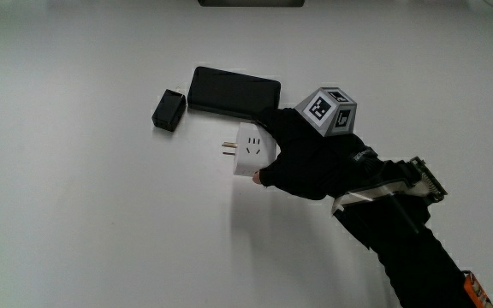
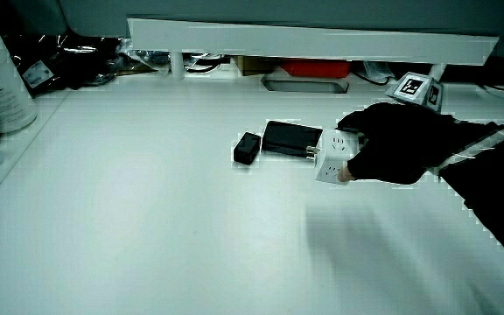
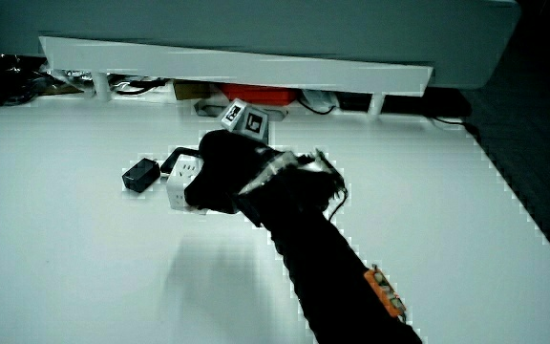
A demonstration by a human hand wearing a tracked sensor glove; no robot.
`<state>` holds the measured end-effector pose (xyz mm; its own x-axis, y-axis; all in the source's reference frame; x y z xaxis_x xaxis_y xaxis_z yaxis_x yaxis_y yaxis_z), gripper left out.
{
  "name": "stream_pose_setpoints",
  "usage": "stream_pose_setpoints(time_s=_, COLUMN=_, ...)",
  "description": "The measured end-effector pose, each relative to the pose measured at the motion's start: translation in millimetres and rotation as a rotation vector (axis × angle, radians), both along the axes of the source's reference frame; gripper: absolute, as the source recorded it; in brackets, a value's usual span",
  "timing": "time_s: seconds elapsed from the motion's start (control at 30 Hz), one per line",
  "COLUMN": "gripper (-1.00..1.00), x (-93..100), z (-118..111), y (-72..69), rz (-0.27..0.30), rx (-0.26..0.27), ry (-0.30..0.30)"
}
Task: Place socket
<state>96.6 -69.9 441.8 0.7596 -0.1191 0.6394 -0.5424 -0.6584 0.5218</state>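
Though half hidden by gripping hands (image 1: 302, 162), white socket (image 1: 251, 147) beside black slab (image 1: 232, 91).

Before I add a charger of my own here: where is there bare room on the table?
The table is bare nearer to the person than the white socket, which the hand grips, and also past the small black adapter, away from the hand. It is crowded where the adapter, flat black box and socket cluster together.
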Motion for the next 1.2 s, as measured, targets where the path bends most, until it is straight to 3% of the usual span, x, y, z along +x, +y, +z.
stream_pose_setpoints(time_s=0.23, gripper=0.00, x=-2.1, z=29.4, y=-5.1, rz=0.038, rx=-0.061, ry=0.017)
stream_pose_setpoints(time_s=0.33, gripper=0.00, x=-5.8, z=38.3, y=-5.0, rz=0.056, rx=-0.061, ry=0.014)
stream_pose_setpoints(time_s=0.6, gripper=0.00, x=-17.6, z=64.7, y=-5.8, rz=0.056, rx=-0.103, ry=0.051)
stream_pose_setpoints(time_s=0.93, gripper=0.00, x=-13.2, z=93.8, y=-2.9, rz=0.092, rx=-0.164, ry=0.060)
stream_pose_setpoints(time_s=1.03, gripper=0.00, x=-13.3, z=88.5, y=-2.9, rz=0.101, rx=-0.174, ry=0.025)
stream_pose_setpoints(time_s=1.2, gripper=0.00, x=-13.4, z=93.3, y=-1.8, rz=0.106, rx=-0.189, ry=0.034)
